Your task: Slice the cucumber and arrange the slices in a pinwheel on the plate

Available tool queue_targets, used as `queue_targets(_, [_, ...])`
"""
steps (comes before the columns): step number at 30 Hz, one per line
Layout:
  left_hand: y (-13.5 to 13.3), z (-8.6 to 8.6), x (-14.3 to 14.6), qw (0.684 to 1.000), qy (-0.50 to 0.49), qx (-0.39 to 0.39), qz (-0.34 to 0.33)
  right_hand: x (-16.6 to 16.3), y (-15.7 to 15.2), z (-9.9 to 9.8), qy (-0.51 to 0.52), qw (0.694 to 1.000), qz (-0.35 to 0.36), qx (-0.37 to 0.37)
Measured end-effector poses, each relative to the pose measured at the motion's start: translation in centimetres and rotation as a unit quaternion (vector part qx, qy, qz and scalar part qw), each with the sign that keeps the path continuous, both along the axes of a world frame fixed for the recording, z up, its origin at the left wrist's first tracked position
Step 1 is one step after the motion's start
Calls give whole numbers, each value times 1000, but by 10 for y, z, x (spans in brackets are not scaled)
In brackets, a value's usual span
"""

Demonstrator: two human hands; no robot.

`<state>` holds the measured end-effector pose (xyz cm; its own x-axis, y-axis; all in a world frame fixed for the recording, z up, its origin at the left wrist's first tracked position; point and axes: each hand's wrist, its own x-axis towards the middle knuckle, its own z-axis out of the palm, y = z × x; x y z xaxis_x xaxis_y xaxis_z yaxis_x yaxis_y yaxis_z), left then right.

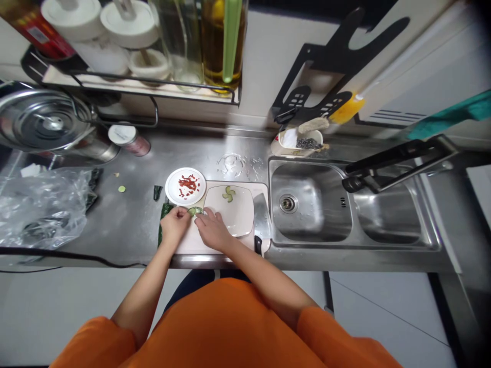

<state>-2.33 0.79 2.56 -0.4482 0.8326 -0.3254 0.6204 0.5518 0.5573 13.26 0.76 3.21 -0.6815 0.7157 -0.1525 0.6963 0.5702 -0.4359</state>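
Observation:
Both my hands rest on a pale cutting board at the counter's front edge. My left hand and my right hand are closed in a pinch around thin green cucumber slices lying between them. Just beyond my right hand stands a square white plate with a few cucumber slices arranged on it. A round white plate with chopped red chilli sits behind my left hand. A cleaver lies at the board's right edge.
A double steel sink with a black tap lies to the right. A crumpled plastic bag and a steel pot lid are at the left. A rack of jars and bottles hangs over the counter's back.

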Motion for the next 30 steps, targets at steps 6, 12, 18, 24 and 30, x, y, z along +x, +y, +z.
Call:
queue_targets(6, [-1,9,-3,988,-131,65,57,3,6,1,44,997,-32,-47])
queue_targets(12, [8,21,22,947,-315,59,26,29,16,8,223,922,-289,-129])
queue_targets(18, [18,23,56,902,-432,-7,-12,62,28,16,321,829,-376,-262])
queue_targets(24, [17,20,77,842,-529,-93,53,83,27,25,344,813,-389,-263])
queue_targets(30, [16,18,91,763,-582,-261,110,99,24,37,344,823,-360,-274])
